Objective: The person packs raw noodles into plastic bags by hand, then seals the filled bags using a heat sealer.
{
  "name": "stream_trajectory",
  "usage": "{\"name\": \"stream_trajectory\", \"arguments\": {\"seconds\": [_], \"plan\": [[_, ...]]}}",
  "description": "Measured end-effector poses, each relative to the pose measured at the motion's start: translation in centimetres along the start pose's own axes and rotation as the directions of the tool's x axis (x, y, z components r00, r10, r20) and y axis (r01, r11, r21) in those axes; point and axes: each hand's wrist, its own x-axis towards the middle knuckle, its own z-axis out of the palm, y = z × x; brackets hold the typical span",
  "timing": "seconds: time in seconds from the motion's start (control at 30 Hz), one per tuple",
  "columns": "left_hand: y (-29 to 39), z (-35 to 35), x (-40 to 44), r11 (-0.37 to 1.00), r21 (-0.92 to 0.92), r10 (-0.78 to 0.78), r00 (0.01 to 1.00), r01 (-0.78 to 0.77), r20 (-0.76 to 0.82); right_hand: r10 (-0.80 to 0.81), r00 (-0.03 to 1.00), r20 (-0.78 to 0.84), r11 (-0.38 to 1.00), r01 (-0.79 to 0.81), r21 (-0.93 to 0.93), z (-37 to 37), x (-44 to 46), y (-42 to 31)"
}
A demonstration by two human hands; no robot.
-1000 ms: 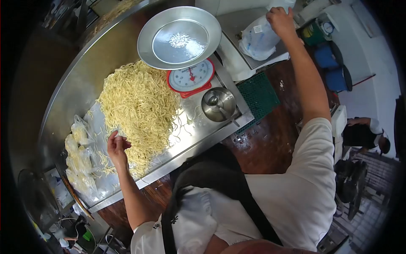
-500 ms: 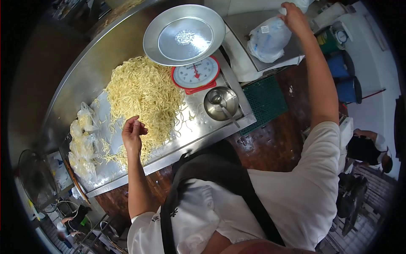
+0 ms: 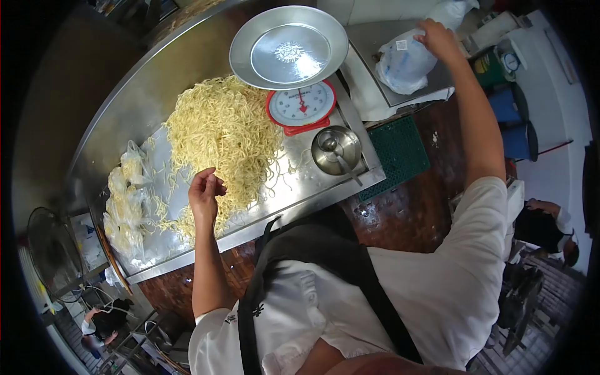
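Translucent plastic bag bundle point(image 3: 406, 62), white with bluish marks, lies on metal side surface point(image 3: 369, 39) beyond scale point(image 3: 303, 107). Judged light, soft, slick, easily torn; best held by upper edge. Right arm extended; right hand point(image 3: 439, 39) palm down, fingers bent at bundle's upper edge; whether pinching plastic, cannot tell. Left hand point(image 3: 205, 187) well apart from right, fingers loosely curled, nothing seen held, over near side of noodle heap point(image 3: 225, 125) on worktop point(image 3: 284, 187). Noodles judged soft, slippery; hold from beneath.
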Motion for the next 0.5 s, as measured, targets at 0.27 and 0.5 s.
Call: {"name": "stream_trajectory", "arguments": {"seconds": [0.27,0.5], "plan": [[-0.3,-1.3,-0.6,1.000,-0.010,0.017,1.000,-0.017,-0.007,0.009,0.997,-0.075,0.995,-0.016,-0.094,-0.3,0.9,0.1],[-0.7,-1.6,-1.6,1.000,-0.018,0.010,1.000,-0.010,-0.007,0.070,0.998,0.002,0.996,-0.070,-0.058,-0.7,0.5,-0.3]]}}
